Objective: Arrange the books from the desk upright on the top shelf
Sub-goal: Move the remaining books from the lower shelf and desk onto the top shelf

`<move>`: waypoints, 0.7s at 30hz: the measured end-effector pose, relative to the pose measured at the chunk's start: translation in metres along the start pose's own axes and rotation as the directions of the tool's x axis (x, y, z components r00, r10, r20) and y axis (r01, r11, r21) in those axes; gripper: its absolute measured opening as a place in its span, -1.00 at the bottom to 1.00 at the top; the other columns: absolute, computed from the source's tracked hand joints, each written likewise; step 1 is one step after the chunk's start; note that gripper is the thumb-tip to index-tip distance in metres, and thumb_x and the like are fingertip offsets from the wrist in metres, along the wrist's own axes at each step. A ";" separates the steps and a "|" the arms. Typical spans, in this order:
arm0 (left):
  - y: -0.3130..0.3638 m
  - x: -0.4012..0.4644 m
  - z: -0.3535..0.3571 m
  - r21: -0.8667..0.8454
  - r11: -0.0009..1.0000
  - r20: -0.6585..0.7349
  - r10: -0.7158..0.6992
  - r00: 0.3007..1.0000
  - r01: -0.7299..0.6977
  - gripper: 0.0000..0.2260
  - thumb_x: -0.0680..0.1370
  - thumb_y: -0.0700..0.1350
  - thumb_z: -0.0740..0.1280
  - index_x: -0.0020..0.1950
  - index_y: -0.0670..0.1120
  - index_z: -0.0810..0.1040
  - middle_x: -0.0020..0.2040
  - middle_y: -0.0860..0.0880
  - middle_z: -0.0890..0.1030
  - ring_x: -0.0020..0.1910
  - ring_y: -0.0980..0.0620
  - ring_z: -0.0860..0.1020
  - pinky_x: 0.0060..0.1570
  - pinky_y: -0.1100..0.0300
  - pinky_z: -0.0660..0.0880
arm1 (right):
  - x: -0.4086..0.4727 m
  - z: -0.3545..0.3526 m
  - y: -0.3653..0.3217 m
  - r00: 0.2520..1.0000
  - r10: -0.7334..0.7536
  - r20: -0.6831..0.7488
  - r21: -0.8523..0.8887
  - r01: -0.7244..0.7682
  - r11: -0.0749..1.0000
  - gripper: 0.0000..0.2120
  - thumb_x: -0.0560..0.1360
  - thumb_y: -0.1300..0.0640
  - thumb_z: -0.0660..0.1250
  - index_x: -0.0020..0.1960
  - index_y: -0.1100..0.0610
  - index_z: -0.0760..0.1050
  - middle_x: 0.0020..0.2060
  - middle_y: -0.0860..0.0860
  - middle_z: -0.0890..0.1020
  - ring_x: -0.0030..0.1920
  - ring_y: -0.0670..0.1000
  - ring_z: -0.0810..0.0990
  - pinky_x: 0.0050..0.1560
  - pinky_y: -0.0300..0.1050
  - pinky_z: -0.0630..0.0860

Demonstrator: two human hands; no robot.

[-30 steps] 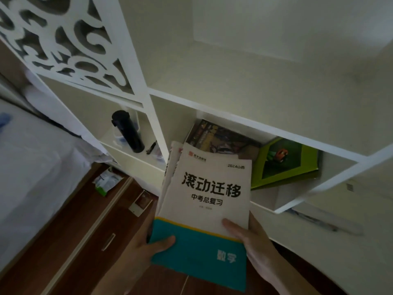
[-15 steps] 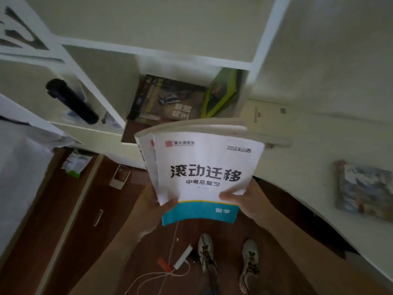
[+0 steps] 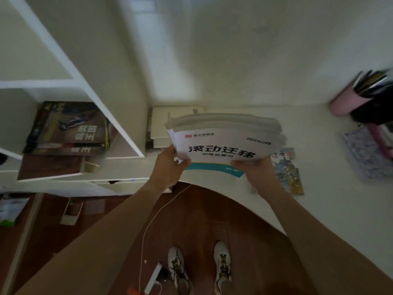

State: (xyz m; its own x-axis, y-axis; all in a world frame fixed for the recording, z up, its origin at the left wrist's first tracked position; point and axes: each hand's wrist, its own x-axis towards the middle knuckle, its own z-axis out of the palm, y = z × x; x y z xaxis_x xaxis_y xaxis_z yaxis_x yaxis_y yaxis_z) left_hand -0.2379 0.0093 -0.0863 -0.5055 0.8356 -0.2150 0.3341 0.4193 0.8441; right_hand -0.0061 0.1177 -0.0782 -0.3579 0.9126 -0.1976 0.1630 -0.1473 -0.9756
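A stack of white workbooks (image 3: 225,141) with black characters and a teal band along the bottom hangs just above the white desk (image 3: 331,209). My left hand (image 3: 168,167) grips its lower left corner and my right hand (image 3: 255,169) grips its lower right edge. A pale book pile (image 3: 170,122) lies on the desk right behind the stack, partly hidden by it. A colourful book (image 3: 289,173) lies flat on the desk beside my right wrist. The white shelf unit (image 3: 102,107) stands at the left; its upper compartments show nothing inside.
Dark magazines (image 3: 68,128) lie flat in a lower shelf compartment. A pink cup of pens (image 3: 348,103) and a patterned notebook (image 3: 365,154) sit at the desk's right. Below are the wooden floor, a white cable with power strip (image 3: 153,282) and my shoes (image 3: 200,267).
The view has swung right and down from the shelves to the desk. The workbook stack, still in both hands, has moved away from the shelf and over the desk.
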 end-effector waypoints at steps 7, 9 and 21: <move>0.006 0.013 0.020 -0.101 0.991 -0.032 -0.093 0.995 0.090 -0.72 0.45 -0.30 0.56 0.13 -0.15 0.66 0.12 -0.06 0.71 0.16 -0.04 0.65 0.22 -0.02 0.59 | 0.026 -0.015 0.016 0.998 0.049 0.048 0.026 -0.050 0.998 -0.54 0.37 0.41 0.56 0.07 -0.06 0.60 -0.04 -0.18 0.73 0.04 -0.14 0.70 -0.01 -0.20 0.65; 0.022 0.009 0.016 -0.227 0.972 -0.021 -0.066 0.998 0.060 -0.63 0.37 -0.35 0.60 0.11 -0.09 0.66 0.06 0.02 0.74 0.11 0.05 0.68 0.11 0.14 0.64 | 0.029 -0.020 0.013 0.997 0.053 0.062 0.052 -0.057 0.997 -0.58 0.36 0.41 0.57 0.10 0.03 0.63 -0.04 -0.12 0.75 0.07 -0.05 0.72 0.02 -0.12 0.67; 0.048 0.012 0.027 -0.414 0.902 -0.006 -0.140 0.990 0.125 -0.57 0.31 -0.37 0.63 0.14 -0.19 0.68 0.04 -0.06 0.75 0.06 -0.02 0.72 0.08 0.04 0.67 | 0.038 -0.020 0.023 0.987 0.068 0.144 -0.008 -0.068 0.998 -0.57 0.34 0.36 0.61 0.10 0.01 0.65 0.03 -0.05 0.75 0.10 0.02 0.72 0.08 0.05 0.68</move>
State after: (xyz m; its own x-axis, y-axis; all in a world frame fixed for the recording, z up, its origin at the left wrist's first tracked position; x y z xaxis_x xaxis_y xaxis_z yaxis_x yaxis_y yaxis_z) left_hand -0.2063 0.0486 -0.0612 -0.5516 0.7669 -0.3279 -0.0914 0.3352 0.9377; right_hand 0.0019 0.1568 -0.1062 -0.4747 0.8359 -0.2754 0.1941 -0.2058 -0.9591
